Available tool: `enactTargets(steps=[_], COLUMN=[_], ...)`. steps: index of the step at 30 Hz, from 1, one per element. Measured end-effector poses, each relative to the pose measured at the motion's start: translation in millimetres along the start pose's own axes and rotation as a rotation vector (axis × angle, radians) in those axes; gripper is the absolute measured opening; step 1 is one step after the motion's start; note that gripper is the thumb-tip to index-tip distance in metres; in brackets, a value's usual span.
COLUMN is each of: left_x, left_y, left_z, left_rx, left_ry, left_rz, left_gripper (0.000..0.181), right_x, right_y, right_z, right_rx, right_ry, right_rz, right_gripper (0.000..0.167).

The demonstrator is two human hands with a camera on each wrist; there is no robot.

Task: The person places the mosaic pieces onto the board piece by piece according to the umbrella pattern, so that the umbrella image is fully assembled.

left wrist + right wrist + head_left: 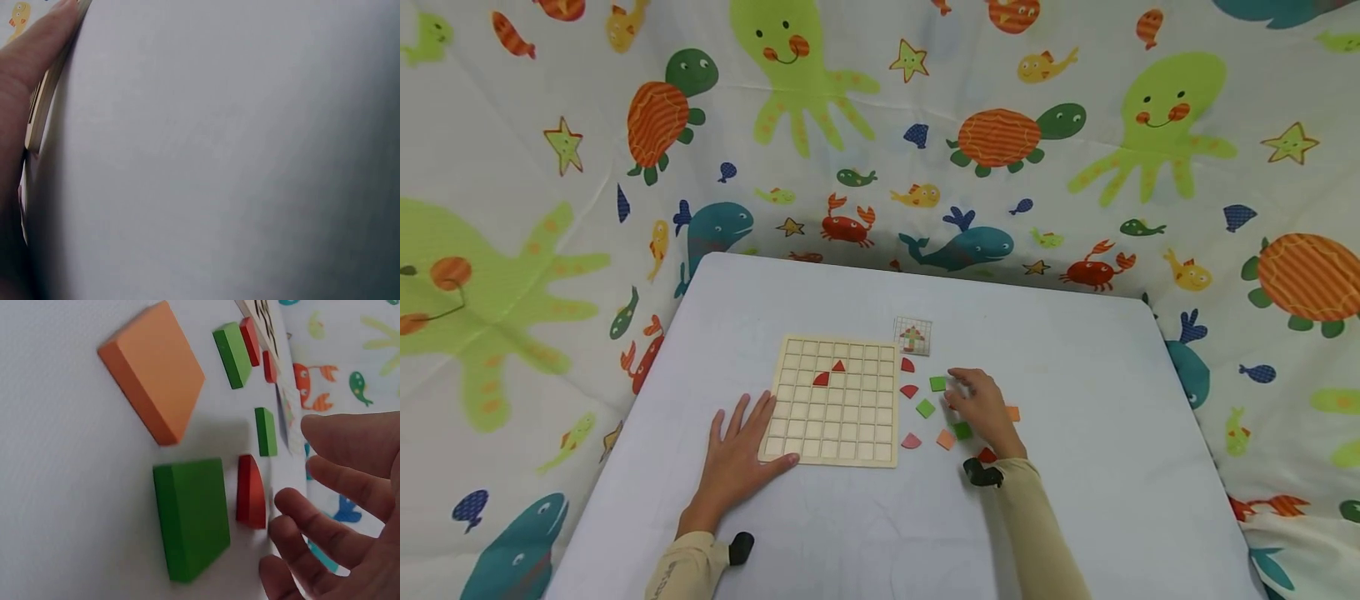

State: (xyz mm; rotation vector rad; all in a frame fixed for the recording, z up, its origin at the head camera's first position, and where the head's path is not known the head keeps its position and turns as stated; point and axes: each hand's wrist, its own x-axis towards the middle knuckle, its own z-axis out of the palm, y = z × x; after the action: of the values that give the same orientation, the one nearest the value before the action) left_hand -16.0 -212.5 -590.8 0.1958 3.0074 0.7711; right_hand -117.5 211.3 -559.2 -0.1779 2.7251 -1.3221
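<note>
My left hand (733,462) lies spread on the table, its fingers and thumb touching the left edge and lower-left corner of a wooden grid board (857,417). On the board sit a red triangle (838,366) and a red quarter-circle piece (822,379). Over the loose pieces to the right hovers my right hand (985,408), fingers loosely bent and apart, nothing between them. In the right wrist view, a red curved piece (250,494) lies closest to its fingertips, with a dark green block (197,519) nearby. The left wrist view shows mostly tabletop and the left thumb (37,47).
A small pattern card (913,337) lies beyond the board's upper right corner. Along the board's right side are red pieces (909,391), green squares (926,408) and orange squares (946,439). A patterned cloth (865,108) hangs behind the white table (1112,400).
</note>
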Motion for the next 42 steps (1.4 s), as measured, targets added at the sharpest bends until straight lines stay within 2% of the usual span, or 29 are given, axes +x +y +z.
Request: enactTargets(steps=[6,14,19,24,30,36,42], left_x=[0.7,0.8,0.3,0.9,0.5,0.4,1.5], left_y=[1.7,0.5,0.2,0.5,0.5,0.8,1.3], left_z=[-0.6,-0.8,0.3,2.7,5.4,5.6,4.0], left_rx=[-0.01,0.0,0.0,0.001,0.003,0.003,0.007], left_ry=[-0.005,-0.038,-0.014,-0.013,-0.03,-0.029,-0.042], left_rz=[-0.01,-0.024,-0.008,-0.006,-0.016,-0.014,-0.028], left_gripper=[0.111,0.112,0.111,0.112,0.112,0.111,0.112], right_x=[11.3,20.2,24.4,24.0,23.5,29.0,35.4], right_y=[-5,-8,-8,-8,-10,-18,-40], right_z=[8,13,13,12,14,25,37], right_rx=[-0.091,-0.164,-0.183,-0.092,0.019,0.107,0.3], right_ry=[-0.063,-0.04,-0.027,0.003,0.108,0.193,0.173], right_rz=[0.077,0.079,0.082,0.1,0.078,0.069,0.093], right_gripper=[0.041,0.026,0.024,0.019,0.01,0.009,0.01])
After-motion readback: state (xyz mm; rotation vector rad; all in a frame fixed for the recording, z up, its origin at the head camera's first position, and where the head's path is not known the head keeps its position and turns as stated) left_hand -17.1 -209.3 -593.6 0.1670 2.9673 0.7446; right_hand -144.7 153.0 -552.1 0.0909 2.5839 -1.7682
